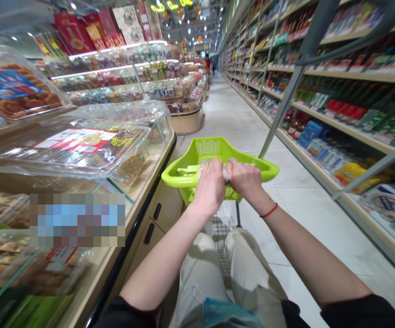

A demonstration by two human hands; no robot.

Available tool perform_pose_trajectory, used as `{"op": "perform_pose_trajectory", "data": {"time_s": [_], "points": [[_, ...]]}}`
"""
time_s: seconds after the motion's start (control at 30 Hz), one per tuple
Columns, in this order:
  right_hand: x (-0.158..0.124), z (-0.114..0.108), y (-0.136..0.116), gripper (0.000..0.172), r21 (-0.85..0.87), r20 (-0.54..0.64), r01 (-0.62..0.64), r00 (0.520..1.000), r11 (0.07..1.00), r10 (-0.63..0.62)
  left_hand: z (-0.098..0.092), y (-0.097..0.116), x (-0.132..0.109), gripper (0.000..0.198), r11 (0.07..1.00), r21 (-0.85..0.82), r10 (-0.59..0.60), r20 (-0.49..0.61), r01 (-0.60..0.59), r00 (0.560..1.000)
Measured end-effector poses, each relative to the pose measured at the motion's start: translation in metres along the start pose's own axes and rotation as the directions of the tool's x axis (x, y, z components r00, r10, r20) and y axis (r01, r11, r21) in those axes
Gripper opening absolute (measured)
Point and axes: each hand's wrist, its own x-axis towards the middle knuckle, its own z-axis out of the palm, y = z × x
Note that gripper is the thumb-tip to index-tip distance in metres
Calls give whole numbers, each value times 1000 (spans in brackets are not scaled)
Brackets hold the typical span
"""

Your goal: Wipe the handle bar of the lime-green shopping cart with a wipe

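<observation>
A bright green shopping cart (pixel 211 142) stands right in front of me, with a perforated plastic basket and a curved handle. Both hands are side by side near the middle of its handle. My left hand (pixel 211 184) is wrapped over the bar, fingers closed. Close beside it, my right hand (pixel 244 176) also grips the bar; a thin red string circles that wrist. Something whitish and crumpled shows between the two hands, too small to name. The cart's lower grey wire frame (pixel 221 228) appears below the handle, between my knees.
On the left runs a wooden display counter (pixel 163 193) with clear covers and packaged snacks, including a large plastic box (pixel 81 141). Tall shelves (pixel 354 123) of bottles and packets line the right. A pale tiled aisle (pixel 221 100) stretches ahead, with people far off.
</observation>
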Motion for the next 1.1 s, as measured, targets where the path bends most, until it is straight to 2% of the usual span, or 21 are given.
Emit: {"op": "perform_pose_trajectory", "data": {"time_s": [0.1, 0.2, 0.27, 0.33, 0.43, 0.5, 0.6, 0.7, 0.77, 0.87, 1.0, 1.1], "points": [[1, -7, 7, 40, -45, 56, 76, 996, 996, -74, 6, 2, -3, 36, 996, 18, 88, 30, -88, 996], [1, -13, 24, 40, -127, 95, 269, 961, 955, -258, 3, -9, -10, 38, 988, 49, 147, 44, -149, 988], [0, -15, 37, 40, -186, 113, 308, 950, 933, -291, -3, -19, -15, 42, 984, 81, 158, 43, -161, 986], [-1, -13, 48, 38, -218, 128, 277, 959, 936, -254, -9, -26, -17, 45, 986, 112, 123, 26, -125, 992], [-2, -8, 52, 39, -218, 132, 229, 970, 949, -204, -14, -31, -14, 42, 990, 143, 3, -15, -1, 1000], [-3, -5, 48, 42, -205, 110, 197, 978, 959, -177, -15, -28, -8, 37, 984, 167, -61, -27, 65, 998], [-5, -2, 39, 46, -179, 55, 173, 985, 968, -166, -8, -16, 2, 34, 974, 205, -89, -32, 93, 996], [-5, 1, 34, 48, -165, 30, 186, 982, 968, -184, 3, 3, 6, 35, 981, 186, -54, -19, 57, 998], [-5, 2, 34, 47, -148, 26, 186, 983, 971, -184, 10, 14, 7, 36, 989, 147, 10, 13, -12, 1000], [-4, 2, 36, 46, -125, 21, 169, 986, 978, -168, 16, 20, 4, 38, 991, 91, 91, 29, -93, 995], [-5, -1, 35, 44, -138, 20, 210, 978, 968, -209, 11, 6, -1, 46, 982, 100, 157, 27, -159, 987], [-6, -4, 33, 45, -140, 23, 178, 984, 974, -177, 0, -13, -3, 45, 979, 161, 122, 25, -125, 992]]}}
